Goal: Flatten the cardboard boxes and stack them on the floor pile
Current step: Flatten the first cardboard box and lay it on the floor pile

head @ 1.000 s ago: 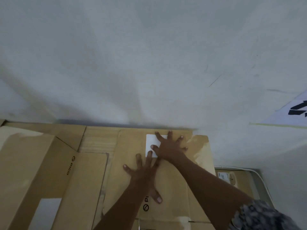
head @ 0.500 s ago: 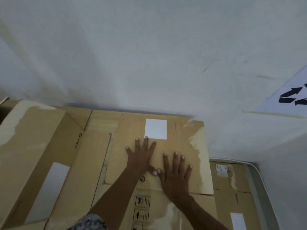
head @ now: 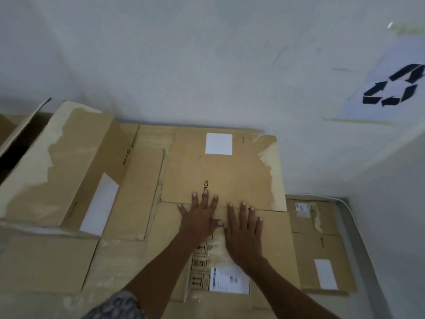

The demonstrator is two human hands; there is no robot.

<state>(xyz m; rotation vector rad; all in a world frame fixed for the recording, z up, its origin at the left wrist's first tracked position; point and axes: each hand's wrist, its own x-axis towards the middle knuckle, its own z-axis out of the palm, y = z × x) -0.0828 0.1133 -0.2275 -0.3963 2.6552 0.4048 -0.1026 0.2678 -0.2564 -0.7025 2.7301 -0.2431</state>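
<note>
Change since the earlier frames: both hands have slid back toward the person, away from the white label (head: 218, 143), down to the crease across the flattened box (head: 241, 176).

- Left hand (head: 199, 218): released, palm down, fingers straight and spread, pressing on the flattened box. Fingertips lie just past the crease, beside the printed "PICO" lettering.
- Right hand (head: 245, 233): released, flat, fingers straight, pressing just beside the left hand. Thumbs near or touching; cannot tell which.
- Flattened box: lies on top of the pile of flat cardboard (head: 128, 261), far edge against the wall (head: 207, 65). A shipping label (head: 230, 282) shows between the forearms.
- Standing box (head: 66, 162): unflattened, on the pile to the left, with a white patch on its side.
- Open box (head: 16, 139): far left edge, flap up.
- Smaller flat box (head: 319, 247): on the floor to the right, beside a cable (head: 351, 229).
- Recycling sign (head: 395, 88): on the wall, upper right.
- Patterned sleeve (head: 119, 306): bottom edge.
</note>
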